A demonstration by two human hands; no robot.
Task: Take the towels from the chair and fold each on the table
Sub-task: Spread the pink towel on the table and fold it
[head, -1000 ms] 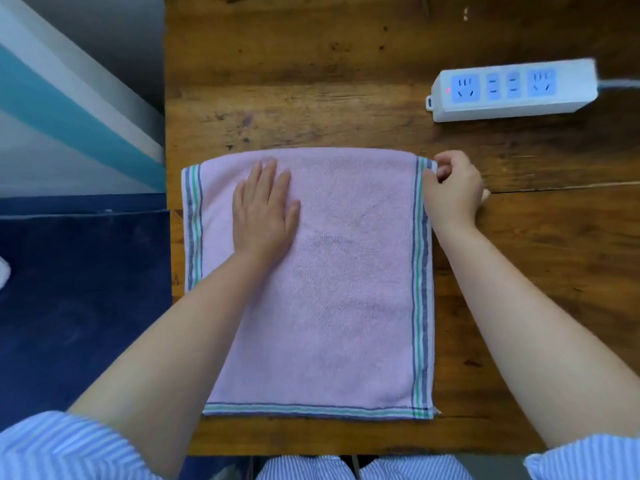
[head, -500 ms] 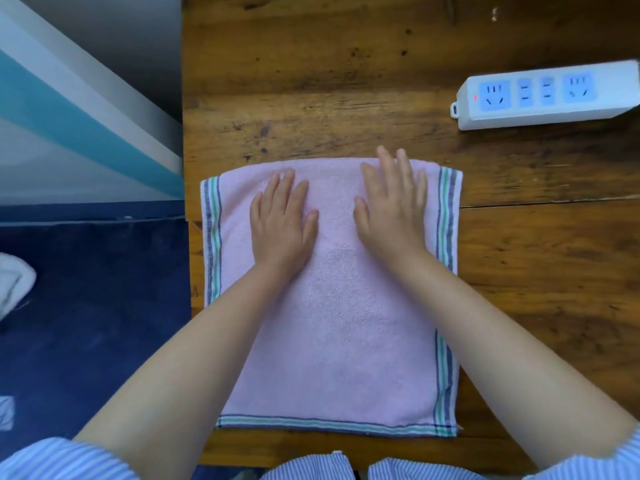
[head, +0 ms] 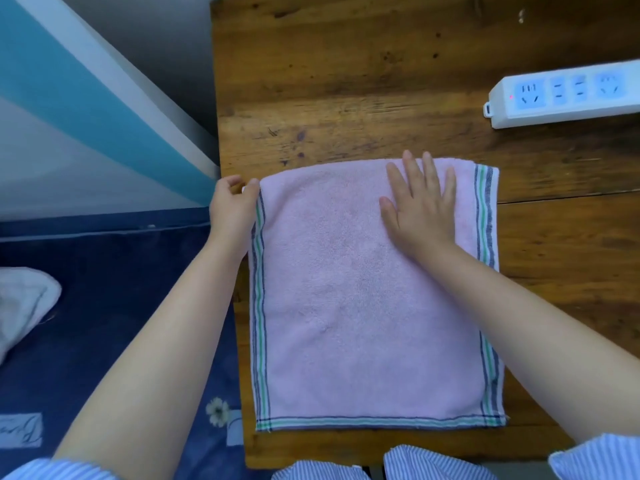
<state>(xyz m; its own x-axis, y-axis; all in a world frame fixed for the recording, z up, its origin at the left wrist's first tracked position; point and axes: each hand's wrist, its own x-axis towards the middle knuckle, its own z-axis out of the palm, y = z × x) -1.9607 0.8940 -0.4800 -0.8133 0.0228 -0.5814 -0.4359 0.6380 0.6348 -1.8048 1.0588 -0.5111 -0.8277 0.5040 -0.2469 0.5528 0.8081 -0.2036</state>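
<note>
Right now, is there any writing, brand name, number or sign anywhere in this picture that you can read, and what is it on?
Nothing here reads clearly.
Pale label on the dark blue cloth, lower left: cursive script, too blurred and cut off to read.
Power strip: no legible words or numbers, only socket slots and a small red light.
Pink towel: striped borders, no text.
Wooden table: no markings.

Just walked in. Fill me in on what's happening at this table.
A person is folding a pink towel on a wooden table. The right hand presses flat on the towel's far part, while the left hand pinches its far left corner. A white power strip lies at the far right, and a white cloth sits off to the left.
</note>
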